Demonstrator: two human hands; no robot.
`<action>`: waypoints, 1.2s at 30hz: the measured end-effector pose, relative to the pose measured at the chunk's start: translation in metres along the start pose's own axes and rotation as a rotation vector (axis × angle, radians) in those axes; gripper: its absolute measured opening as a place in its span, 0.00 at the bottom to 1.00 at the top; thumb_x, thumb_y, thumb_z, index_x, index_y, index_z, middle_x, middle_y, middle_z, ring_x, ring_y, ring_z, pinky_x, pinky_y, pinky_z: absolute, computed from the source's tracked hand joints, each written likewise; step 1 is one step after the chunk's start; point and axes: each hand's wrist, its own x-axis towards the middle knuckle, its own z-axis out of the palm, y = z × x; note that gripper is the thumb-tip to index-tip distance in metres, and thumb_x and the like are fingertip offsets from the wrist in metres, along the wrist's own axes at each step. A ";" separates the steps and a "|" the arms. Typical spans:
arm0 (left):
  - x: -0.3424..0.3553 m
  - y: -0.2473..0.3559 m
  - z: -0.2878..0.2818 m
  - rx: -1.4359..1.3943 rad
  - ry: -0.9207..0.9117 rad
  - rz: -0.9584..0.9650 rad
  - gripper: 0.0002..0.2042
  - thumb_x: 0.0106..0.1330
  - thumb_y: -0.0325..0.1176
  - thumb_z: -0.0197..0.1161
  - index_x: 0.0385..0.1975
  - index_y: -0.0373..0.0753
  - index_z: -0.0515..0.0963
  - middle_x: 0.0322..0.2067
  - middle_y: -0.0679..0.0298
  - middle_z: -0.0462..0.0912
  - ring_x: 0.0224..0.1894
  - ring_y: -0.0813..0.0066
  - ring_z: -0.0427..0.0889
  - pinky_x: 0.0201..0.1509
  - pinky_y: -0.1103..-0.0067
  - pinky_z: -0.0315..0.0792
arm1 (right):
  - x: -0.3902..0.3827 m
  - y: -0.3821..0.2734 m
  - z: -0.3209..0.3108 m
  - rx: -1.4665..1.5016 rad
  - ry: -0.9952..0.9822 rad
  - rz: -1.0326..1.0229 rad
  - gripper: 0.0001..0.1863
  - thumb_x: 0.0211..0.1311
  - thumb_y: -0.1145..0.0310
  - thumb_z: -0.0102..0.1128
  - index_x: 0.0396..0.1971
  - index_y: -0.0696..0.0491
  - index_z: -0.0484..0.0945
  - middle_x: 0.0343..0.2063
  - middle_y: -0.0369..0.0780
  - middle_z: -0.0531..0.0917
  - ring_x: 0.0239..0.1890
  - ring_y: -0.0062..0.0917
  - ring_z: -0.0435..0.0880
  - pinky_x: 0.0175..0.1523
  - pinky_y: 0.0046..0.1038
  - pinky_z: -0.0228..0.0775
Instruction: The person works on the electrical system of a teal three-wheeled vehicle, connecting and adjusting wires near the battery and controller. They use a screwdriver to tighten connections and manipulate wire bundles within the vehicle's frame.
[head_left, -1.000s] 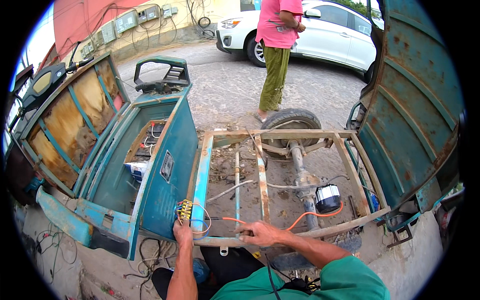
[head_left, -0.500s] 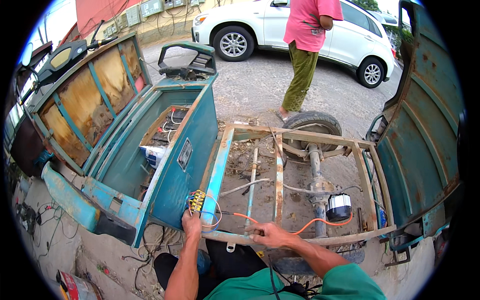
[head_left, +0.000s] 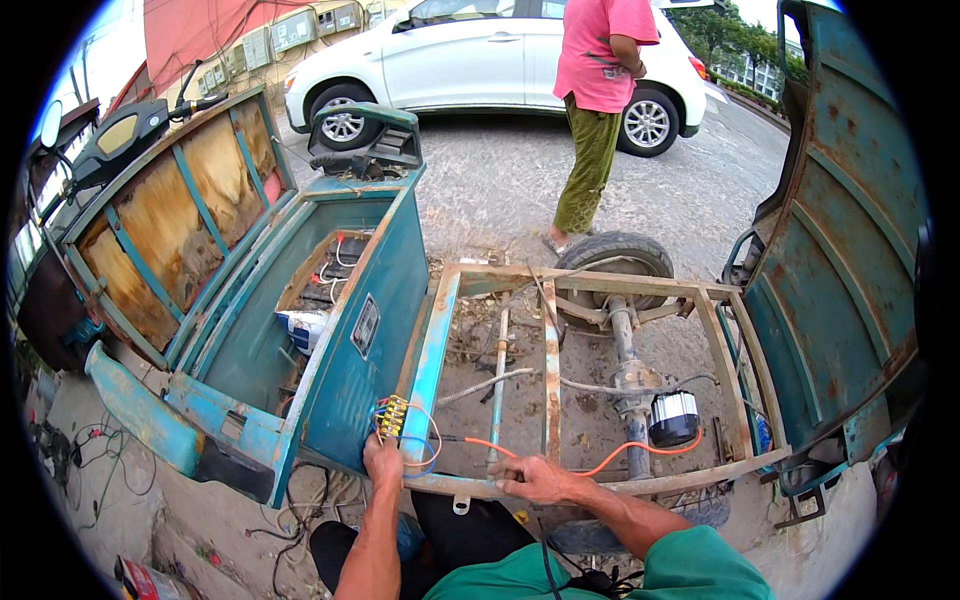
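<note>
My left hand [head_left: 383, 463] is closed at the lower end of a yellow terminal block [head_left: 391, 416], beside the blue-green metal box [head_left: 345, 400]. Blue, brown and pale wires loop out of the block. My right hand [head_left: 535, 480] is over the near rail of the rusty metal frame [head_left: 640, 487], its fingers curled and pointing left. What these fingers hold, if anything, is hidden. Close above them runs an orange cable [head_left: 625, 447]; part of it disappears behind the hand. At its right end is a round black-and-silver part [head_left: 675, 418].
Batteries [head_left: 338, 262] with white wires sit in the open box. A wheel [head_left: 630, 260] and axle [head_left: 622, 335] lie beneath the frame. A raised rusty panel [head_left: 840, 250] stands at right. A person in pink [head_left: 600, 60] stands beyond, near a white car [head_left: 470, 60].
The white car sits farther left in the view, while the person has shifted slightly left. My hands have barely moved; the terminal block is still at my left hand.
</note>
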 end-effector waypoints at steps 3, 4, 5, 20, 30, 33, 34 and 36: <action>-0.003 0.004 0.003 -0.004 0.003 -0.006 0.17 0.61 0.34 0.57 0.45 0.28 0.79 0.40 0.44 0.85 0.44 0.46 0.83 0.51 0.61 0.72 | -0.002 -0.005 -0.004 0.006 -0.024 0.059 0.25 0.68 0.59 0.60 0.59 0.59 0.77 0.27 0.40 0.82 0.31 0.22 0.77 0.40 0.32 0.73; -0.006 0.007 0.005 -0.015 0.004 -0.009 0.17 0.61 0.34 0.57 0.45 0.28 0.79 0.40 0.43 0.85 0.44 0.45 0.83 0.51 0.61 0.72 | -0.003 -0.003 -0.004 0.003 -0.022 0.056 0.25 0.68 0.59 0.60 0.59 0.59 0.77 0.27 0.40 0.82 0.31 0.22 0.77 0.40 0.32 0.73; -0.003 0.003 0.003 -0.013 0.008 0.001 0.17 0.61 0.34 0.57 0.45 0.28 0.79 0.40 0.44 0.85 0.44 0.46 0.83 0.51 0.61 0.73 | -0.001 -0.001 -0.003 0.001 -0.023 0.047 0.25 0.68 0.59 0.60 0.59 0.59 0.77 0.27 0.40 0.82 0.31 0.22 0.77 0.40 0.32 0.73; -0.005 0.004 0.003 -0.078 -0.008 0.001 0.15 0.61 0.32 0.57 0.43 0.29 0.80 0.36 0.48 0.85 0.40 0.54 0.84 0.47 0.65 0.73 | -0.002 0.002 -0.001 -0.067 0.000 0.018 0.22 0.67 0.58 0.59 0.55 0.56 0.79 0.27 0.44 0.84 0.30 0.32 0.84 0.39 0.37 0.75; -0.005 0.005 0.002 -0.047 -0.026 0.025 0.13 0.63 0.34 0.59 0.40 0.31 0.80 0.34 0.44 0.84 0.38 0.46 0.84 0.44 0.61 0.74 | 0.001 0.004 0.001 -0.053 0.011 0.038 0.20 0.65 0.64 0.63 0.55 0.54 0.79 0.25 0.41 0.83 0.27 0.24 0.80 0.35 0.32 0.74; -0.002 0.012 0.004 -0.094 -0.061 -0.003 0.14 0.63 0.34 0.58 0.42 0.31 0.80 0.33 0.45 0.84 0.38 0.50 0.84 0.44 0.63 0.74 | -0.001 -0.015 -0.001 -0.040 0.052 0.083 0.20 0.64 0.66 0.61 0.54 0.58 0.80 0.23 0.34 0.78 0.26 0.16 0.75 0.33 0.26 0.71; -0.008 0.022 0.001 -0.113 -0.078 -0.035 0.14 0.63 0.34 0.58 0.42 0.30 0.80 0.33 0.46 0.84 0.37 0.53 0.84 0.44 0.64 0.73 | -0.002 -0.015 0.002 -0.037 0.039 0.088 0.19 0.64 0.66 0.62 0.54 0.58 0.80 0.23 0.36 0.79 0.26 0.18 0.75 0.34 0.27 0.71; -0.004 0.013 -0.005 -0.119 -0.054 -0.046 0.13 0.63 0.33 0.58 0.42 0.31 0.81 0.32 0.48 0.85 0.37 0.56 0.84 0.43 0.65 0.73 | 0.004 -0.015 0.005 -0.041 0.037 0.072 0.19 0.64 0.66 0.62 0.53 0.57 0.80 0.23 0.41 0.81 0.26 0.23 0.77 0.34 0.30 0.72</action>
